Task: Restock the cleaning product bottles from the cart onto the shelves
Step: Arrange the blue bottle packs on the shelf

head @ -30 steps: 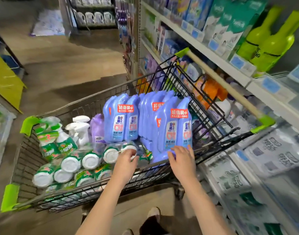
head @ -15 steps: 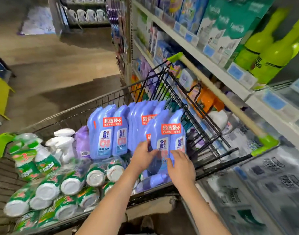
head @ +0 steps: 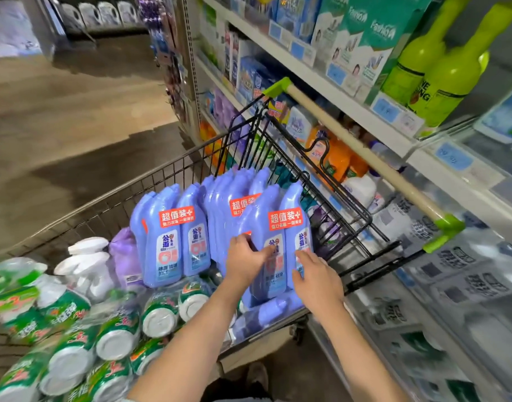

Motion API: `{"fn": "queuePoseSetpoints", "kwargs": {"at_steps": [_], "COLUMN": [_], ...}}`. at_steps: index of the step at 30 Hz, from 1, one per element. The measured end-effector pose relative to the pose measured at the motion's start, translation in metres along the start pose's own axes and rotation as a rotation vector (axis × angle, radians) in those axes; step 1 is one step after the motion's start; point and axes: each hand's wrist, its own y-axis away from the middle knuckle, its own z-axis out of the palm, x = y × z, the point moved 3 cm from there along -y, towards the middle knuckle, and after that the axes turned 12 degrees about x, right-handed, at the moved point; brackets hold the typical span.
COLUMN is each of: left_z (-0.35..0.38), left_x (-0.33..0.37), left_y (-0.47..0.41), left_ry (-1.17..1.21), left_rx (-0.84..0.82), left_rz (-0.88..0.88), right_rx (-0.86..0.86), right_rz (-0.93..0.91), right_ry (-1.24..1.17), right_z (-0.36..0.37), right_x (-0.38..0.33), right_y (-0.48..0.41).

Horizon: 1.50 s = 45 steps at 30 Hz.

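A wire shopping cart (head: 173,166) holds several blue-violet cleaner bottles with red labels, bundled in packs. My left hand (head: 244,261) lies on the front of the nearest twin pack (head: 278,227), fingers curled over its left bottle. My right hand (head: 314,275) presses the lower right side of the same pack, fingers spread. The pack stands upright in the cart's right end. Another twin pack (head: 173,236) stands to its left. Store shelves (head: 373,123) run along the right.
Green-and-white bottles (head: 75,338) lie in wrapped packs in the cart's left half, with white spray bottles (head: 86,265) and a purple pouch (head: 124,256) behind. The cart handle (head: 362,152) runs close along the shelves. Lime green bottles (head: 449,65) stand on the upper shelf. Bare floor stretches left.
Both hands rose from the cart's near rim onto the nearest blue twin pack. The view has moved closer to the cart and turned right.
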Motion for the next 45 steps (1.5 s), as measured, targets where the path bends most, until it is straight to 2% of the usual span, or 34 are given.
{"fn": "queuePoseSetpoints", "kwargs": {"at_steps": [4,8,16,22,28,31,34,37,40,42,45], "left_z": [0.001,0.002,-0.001,-0.006,-0.014,-0.022,-0.04,-0.066,-0.094,-0.11,-0.127], "left_x": [0.009,0.019,0.029,0.032,0.032,0.03,0.032,0.033,0.03,0.028,0.022], "left_y": [0.008,0.002,-0.005,-0.012,-0.008,-0.002,0.002,0.004,0.007,0.008,0.003], "left_ry": [0.004,-0.021,0.006,-0.074,-0.024,-0.029,0.004,0.037,0.124,0.2,0.292], "left_rx": [0.07,0.028,-0.089,-0.173,-0.128,-0.09,-0.069,-0.068,-0.06,-0.061,-0.079], "left_rz": [-0.036,-0.05,0.027,0.067,0.067,0.12,0.157,0.171,0.161,0.145,0.125], "right_rx": [-0.172,-0.201,-0.144,-0.116,-0.078,0.002,0.089,-0.012,-0.218,-0.295,-0.287], "right_rz": [-0.006,0.054,0.106,0.13,0.189,0.253,0.331,0.409,0.344,0.357,0.376], "right_ry": [-0.061,-0.192,-0.342,-0.383,-0.496,-0.55,-0.731,-0.976,-1.273,-1.362,-1.361], "right_z": [0.005,0.008,0.011,0.012,0.009,0.004,-0.001,-0.004,-0.003,-0.003,-0.008], "right_x": [-0.008,-0.01,-0.004,-0.004,0.001,0.004,0.01,0.007,-0.014,-0.03,-0.048], "right_y": [-0.008,-0.009,-0.009,-0.013,-0.018,-0.019,-0.022,-0.031,-0.04,-0.041,-0.047]}}
